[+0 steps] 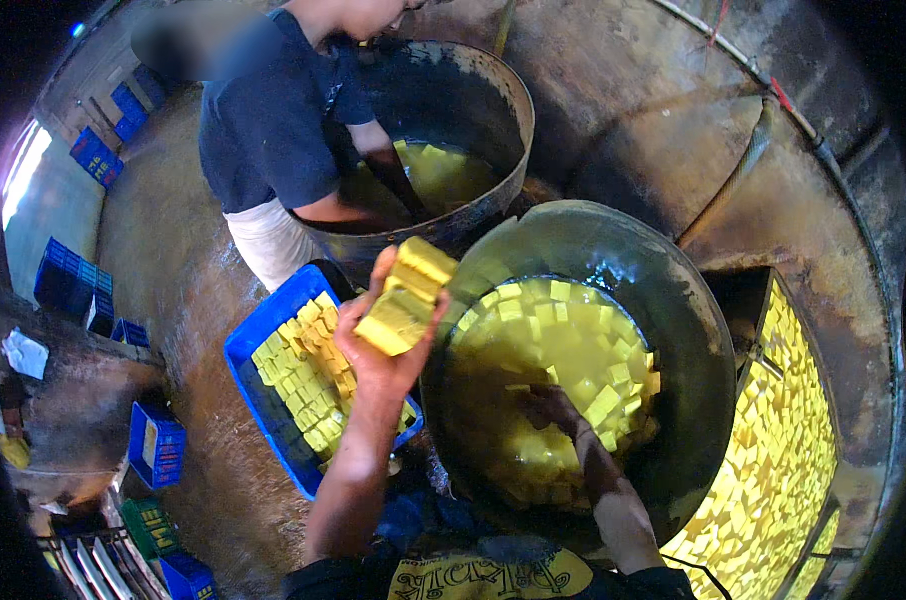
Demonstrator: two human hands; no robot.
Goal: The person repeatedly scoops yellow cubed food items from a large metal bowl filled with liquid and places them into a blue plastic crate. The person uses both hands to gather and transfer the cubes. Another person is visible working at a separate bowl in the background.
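Note:
My left hand [389, 337] grips a short row of yellow blocks [406, 296], which look like tofu, raised between a blue plastic crate and a round vat. Rows of similar yellow blocks [303, 375] fill much of the blue crate [249, 390], below and left of that hand. My right hand [549, 409] reaches into cloudy yellow liquid in the large round vat [697, 360]; its fingertips are at a block near the surface, and whether they hold it is unclear. Loose yellow blocks [603, 401] float around the right and far sides of the liquid.
A co-worker in a dark shirt [265, 135] bends over a second vat [524, 112], arms inside. At right, a large container [779, 420] holds many yellow blocks. Blue crates [156, 446] and a green crate [146, 529] stand at left on the wet floor. A pipe [730, 172] leans against the wall.

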